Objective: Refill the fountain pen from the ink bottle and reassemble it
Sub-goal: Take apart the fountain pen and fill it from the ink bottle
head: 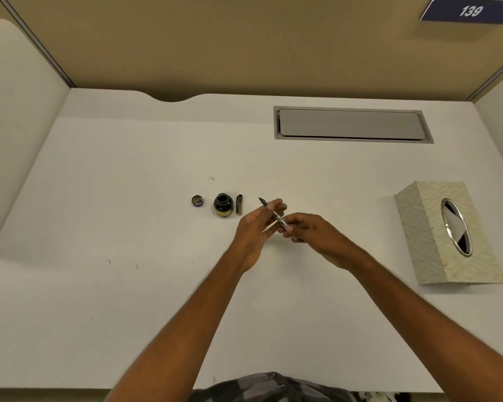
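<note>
Both the left hand [256,224] and right hand [308,230] pinch the pen [276,213]; its nib points upper left toward the open ink bottle [223,204].

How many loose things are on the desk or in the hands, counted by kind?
Ink bottle, open: 1
Bottle cap: 1
Dark pen part lying beside the bottle: 1
Pen section with nib, held by left hand and right hand: 1
Tissue box: 1
Total: 5
</note>
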Available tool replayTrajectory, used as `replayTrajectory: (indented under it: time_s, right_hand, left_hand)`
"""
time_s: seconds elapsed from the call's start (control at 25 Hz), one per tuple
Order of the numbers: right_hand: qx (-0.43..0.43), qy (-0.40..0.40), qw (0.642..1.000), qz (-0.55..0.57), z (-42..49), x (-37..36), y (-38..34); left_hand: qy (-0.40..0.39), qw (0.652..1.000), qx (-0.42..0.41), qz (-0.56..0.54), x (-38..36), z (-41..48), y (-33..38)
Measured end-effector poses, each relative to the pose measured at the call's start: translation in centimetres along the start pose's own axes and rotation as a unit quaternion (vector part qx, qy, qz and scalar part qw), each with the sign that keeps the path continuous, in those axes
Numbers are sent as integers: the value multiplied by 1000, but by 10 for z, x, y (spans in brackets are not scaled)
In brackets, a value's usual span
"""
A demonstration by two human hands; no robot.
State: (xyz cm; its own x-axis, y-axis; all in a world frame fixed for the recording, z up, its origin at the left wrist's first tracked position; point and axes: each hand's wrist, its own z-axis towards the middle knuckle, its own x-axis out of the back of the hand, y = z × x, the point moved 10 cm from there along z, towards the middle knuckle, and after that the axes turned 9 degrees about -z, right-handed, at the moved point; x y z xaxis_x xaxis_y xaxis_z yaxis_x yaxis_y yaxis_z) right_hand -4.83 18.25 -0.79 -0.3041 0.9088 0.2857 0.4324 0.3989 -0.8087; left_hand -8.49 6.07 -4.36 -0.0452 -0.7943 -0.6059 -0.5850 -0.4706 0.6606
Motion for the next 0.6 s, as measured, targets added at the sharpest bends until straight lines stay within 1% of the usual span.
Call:
replayTrajectory:
  time_s: [0.12, 0.2, 0.32, 0.4, 0.52, 0.56, 0.6]
  right_hand:
    - [13, -45, 998, 33, -8, -5, -5]
    - [26, -42, 998, 32, -13, -5, -9]
    - [40, 22, 999, -5, -19, 2, -12]
    - [57, 72, 994, -51, -26, 8, -18]
    - [88, 148, 973, -152, -35, 22, -31]
    - [94, 163, 971, -151, -38, 27, -33]
    - [95, 171, 973, -125, -40, 31, -33]
  left_hand:
    - [-14, 1000, -14, -12, -3, -10, 2]
    - [2, 999, -46, -13, -2, -17, 6]
    - [39, 994, -96, -20, -4, -27, 8]
    - [68, 991, -110, -30, -8, -31, 7]
    - [106, 986, -112, -61, -13, -39, 2]
    - [112, 985, -109, -74, -14, -41, 2]
    - [111, 985, -101, -86, -15, -42, 1]
